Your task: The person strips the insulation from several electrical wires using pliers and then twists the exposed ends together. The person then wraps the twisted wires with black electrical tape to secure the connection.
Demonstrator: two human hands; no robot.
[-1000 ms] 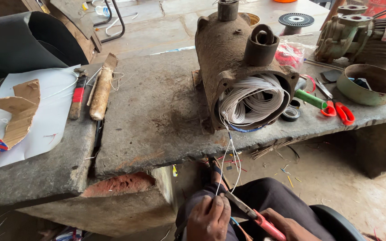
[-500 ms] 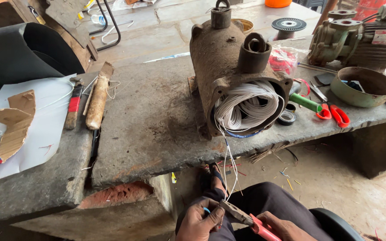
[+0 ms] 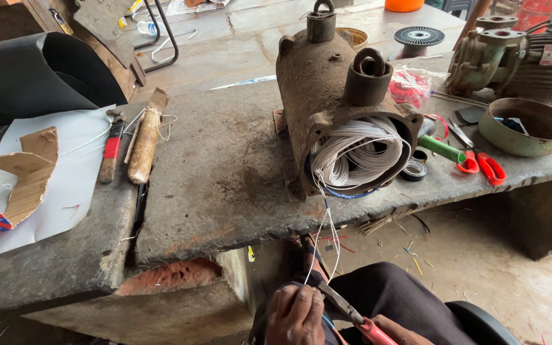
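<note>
Rough stone worktop [image 3: 225, 172] fills the view above your fingers, cracked and dusty. Biggest thing on it: rusty motor housing [image 3: 333, 89], lying on its side well above your hands, open end facing you, packed with white winding wire [image 3: 359, 153]. Thin wire leads [image 3: 322, 236] drop from that bundle straight down to your left hand [image 3: 296, 314]. Your left fingers [image 3: 301, 300] are clenched around the lead ends. Your right hand [image 3: 396, 329] is mostly cut off at the frame edge; it seems to grip the red handle of the pliers [image 3: 346, 310], but I cannot tell how tightly. Plier nose sits just right of your left fingers, touching or almost touching the leads.

Up and right of your fingers: green bowl [image 3: 525, 128], red-handled scissors [image 3: 477, 163], tape roll [image 3: 413, 169]. Up and left: wooden-handled tool [image 3: 145, 140], white sheet [image 3: 65, 185], torn cardboard [image 3: 23, 169].

Risks, as I judge them: pull too hard and the leads snap or drag the winding out of the housing. Squeeze the pliers too deep and you nick the conductor. Nose is close to your left fingers, so a slip pinches skin.
</note>
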